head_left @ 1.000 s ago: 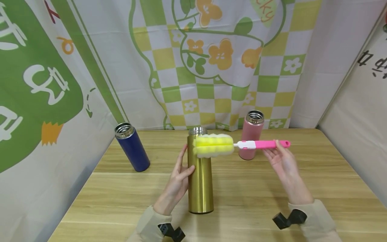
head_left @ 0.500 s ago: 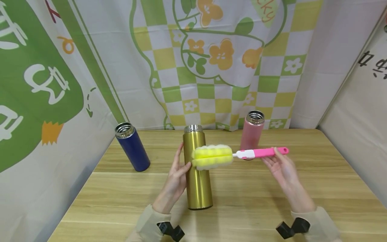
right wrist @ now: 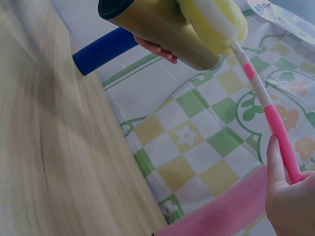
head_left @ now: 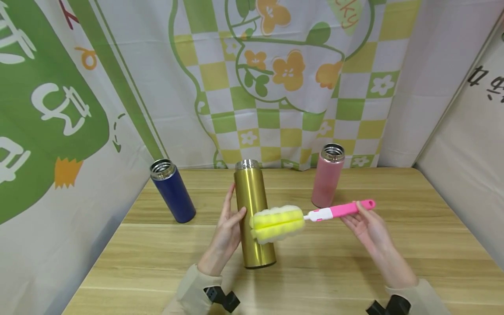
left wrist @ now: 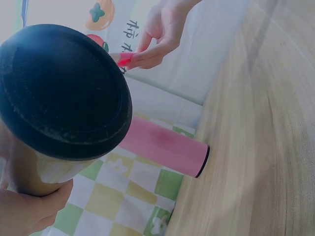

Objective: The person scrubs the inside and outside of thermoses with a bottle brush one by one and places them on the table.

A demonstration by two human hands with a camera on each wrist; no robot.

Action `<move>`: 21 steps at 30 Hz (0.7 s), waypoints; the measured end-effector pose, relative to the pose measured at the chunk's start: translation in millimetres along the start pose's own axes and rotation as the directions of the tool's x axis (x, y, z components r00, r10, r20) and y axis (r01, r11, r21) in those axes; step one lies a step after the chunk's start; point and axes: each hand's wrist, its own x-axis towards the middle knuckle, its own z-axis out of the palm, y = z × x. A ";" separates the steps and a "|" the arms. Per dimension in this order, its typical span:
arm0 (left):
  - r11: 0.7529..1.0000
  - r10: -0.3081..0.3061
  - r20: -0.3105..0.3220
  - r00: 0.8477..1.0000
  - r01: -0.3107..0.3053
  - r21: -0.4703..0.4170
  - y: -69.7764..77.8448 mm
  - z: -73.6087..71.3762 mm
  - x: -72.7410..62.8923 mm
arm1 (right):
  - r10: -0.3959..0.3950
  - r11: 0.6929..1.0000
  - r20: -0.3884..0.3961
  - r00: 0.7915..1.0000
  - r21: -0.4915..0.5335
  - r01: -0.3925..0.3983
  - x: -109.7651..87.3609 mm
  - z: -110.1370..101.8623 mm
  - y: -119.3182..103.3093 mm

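My left hand (head_left: 225, 232) grips a gold thermos bottle (head_left: 250, 188) around its left side, thumb across the front. Its steel neck has no lid, and it leans a little leftward. In the left wrist view its black base (left wrist: 64, 88) faces the camera, raised above the table. My right hand (head_left: 374, 232) pinches the pink handle of a bottle brush (head_left: 342, 210) between thumb and fingers. The brush's yellow-and-white sponge head (head_left: 277, 224) is in front of the bottle's lower body; whether they touch, I cannot tell.
On the wooden table (head_left: 157, 262), a blue thermos bottle (head_left: 173, 197) stands lidless at the left. A pink thermos bottle (head_left: 328, 181), lidless too, stands at the back right, behind the brush. A patterned cloth (head_left: 275, 131) hangs along the table's back edge.
The brush has come down along the gold bottle from near its neck to its lower body, its handle end now tilted up. The gold bottle has shifted slightly left and up, leaning more.
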 end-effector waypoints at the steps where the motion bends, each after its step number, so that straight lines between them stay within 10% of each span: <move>1: 1.000 0.002 -0.005 1.000 -0.002 0.000 0.2 -0.1 0.3 | 0.003 1.000 0.003 1.000 -0.007 -0.003 -0.9 -0.4 0.1; 21: 1.000 -0.005 -0.044 0.999 0.004 -0.011 -0.7 -0.2 3.8 | 0.021 0.993 0.138 0.990 -0.122 -0.004 -10.6 -8.9 -1.3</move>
